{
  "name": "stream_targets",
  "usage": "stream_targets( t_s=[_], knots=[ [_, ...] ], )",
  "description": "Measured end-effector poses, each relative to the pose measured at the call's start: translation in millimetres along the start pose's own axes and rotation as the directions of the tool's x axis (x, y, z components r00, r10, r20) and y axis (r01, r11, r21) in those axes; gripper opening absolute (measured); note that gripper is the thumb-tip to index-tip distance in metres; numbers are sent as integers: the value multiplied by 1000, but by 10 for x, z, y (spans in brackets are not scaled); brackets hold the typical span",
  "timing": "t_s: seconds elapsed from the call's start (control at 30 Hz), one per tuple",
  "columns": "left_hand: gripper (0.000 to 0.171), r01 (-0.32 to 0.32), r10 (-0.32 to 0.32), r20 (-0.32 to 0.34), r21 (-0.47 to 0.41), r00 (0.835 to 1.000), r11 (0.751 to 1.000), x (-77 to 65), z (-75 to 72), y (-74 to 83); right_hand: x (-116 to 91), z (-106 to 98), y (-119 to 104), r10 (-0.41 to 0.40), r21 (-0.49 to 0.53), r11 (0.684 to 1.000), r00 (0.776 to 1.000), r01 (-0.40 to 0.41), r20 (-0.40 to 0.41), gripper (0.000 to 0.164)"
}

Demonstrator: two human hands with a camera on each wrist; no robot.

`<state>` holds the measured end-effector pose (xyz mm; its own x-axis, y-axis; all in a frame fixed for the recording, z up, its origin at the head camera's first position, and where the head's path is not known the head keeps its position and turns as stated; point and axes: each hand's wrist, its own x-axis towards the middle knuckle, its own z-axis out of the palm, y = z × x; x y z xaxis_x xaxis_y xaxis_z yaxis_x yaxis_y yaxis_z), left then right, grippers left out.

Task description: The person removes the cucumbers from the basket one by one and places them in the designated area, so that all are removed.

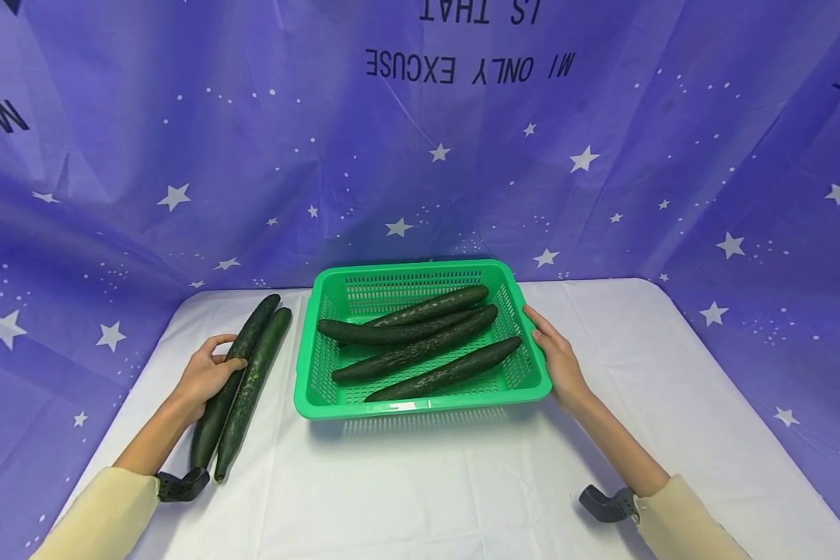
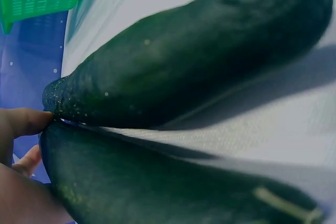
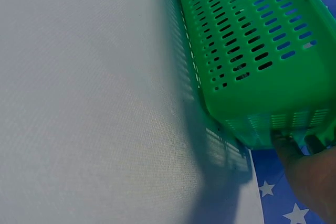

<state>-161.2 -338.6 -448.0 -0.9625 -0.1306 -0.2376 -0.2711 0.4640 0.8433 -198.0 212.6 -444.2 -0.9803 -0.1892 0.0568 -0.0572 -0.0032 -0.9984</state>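
Observation:
On the left of the table lie two long dark green cucumbers side by side. My left hand (image 1: 208,375) grips the outer cucumber (image 1: 217,412), its thumb across the top and the fingers over the far side. The second cucumber (image 1: 252,389) lies right beside it; in the left wrist view the thumb tip is at the narrow gap between the cucumbers (image 2: 173,66). My right hand (image 1: 558,364) rests against the right end of a green plastic basket (image 1: 420,406), fingers extended along the outside below the rim. Several cucumbers (image 1: 420,354) lie inside the basket.
A white cloth (image 1: 406,490) covers the table. Behind and at both sides hangs a purple curtain (image 1: 406,171) with white stars and lettering. Black wrist mounts (image 1: 605,504) are strapped at both sleeve cuffs.

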Motion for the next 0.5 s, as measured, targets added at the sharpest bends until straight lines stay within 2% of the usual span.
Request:
stream_targets(
  t_s=[0.23, 0.5],
  knots=[
    [69, 9, -10, 8, 21, 1000, 1000, 15, -17, -3, 11, 4, -5, 2, -23, 1000, 1000, -2, -11, 50],
    [67, -5, 6, -6, 108, 1000, 994, 10, -33, 28, 7, -4, -2, -5, -15, 1000, 1000, 5, 0, 50]
  ],
)
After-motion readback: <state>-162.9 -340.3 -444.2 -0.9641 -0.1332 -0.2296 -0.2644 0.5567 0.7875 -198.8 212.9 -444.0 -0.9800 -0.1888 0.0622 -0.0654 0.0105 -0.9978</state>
